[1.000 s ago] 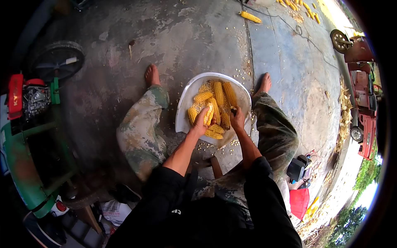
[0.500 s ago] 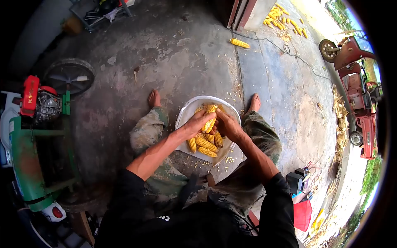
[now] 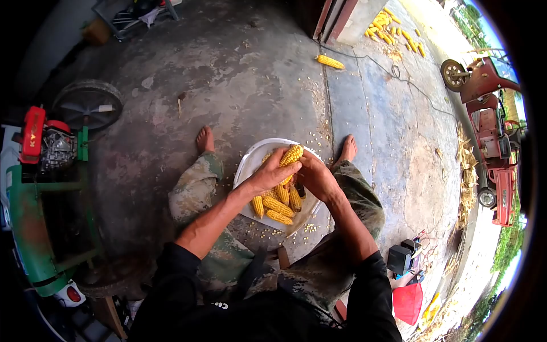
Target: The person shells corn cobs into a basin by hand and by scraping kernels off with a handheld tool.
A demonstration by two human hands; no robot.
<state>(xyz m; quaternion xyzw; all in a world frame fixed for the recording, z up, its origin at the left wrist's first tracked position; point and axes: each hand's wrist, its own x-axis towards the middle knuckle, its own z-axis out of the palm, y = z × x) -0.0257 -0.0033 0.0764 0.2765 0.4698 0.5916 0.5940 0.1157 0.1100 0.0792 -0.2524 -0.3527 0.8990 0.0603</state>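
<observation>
Between my two hands is a yellow ear of corn (image 3: 292, 155), tilted, above a white basin (image 3: 244, 166). My left hand (image 3: 273, 172) is closed round its left side. On its right side, my right hand (image 3: 317, 176) grips the same ear with bent fingers; some fingertips are hidden behind it. Several more corn ears (image 3: 277, 206) lie in the basin under my hands, with loose kernels among them. The basin stands on the floor between my bare feet.
Loose kernels (image 3: 262, 232) dot the concrete floor round the basin. One corn ear (image 3: 330, 61) lies farther ahead, near a cable (image 3: 395, 71). A green machine with a red engine (image 3: 34, 134) stands left. At right are a black box (image 3: 400, 259), a red bag (image 3: 408, 302) and a red tricycle (image 3: 490, 122).
The ear in my hands has tipped to a more slanted angle, and my left fingers have shifted across it. The whole view has moved slightly, so the basin sits lower and more left.
</observation>
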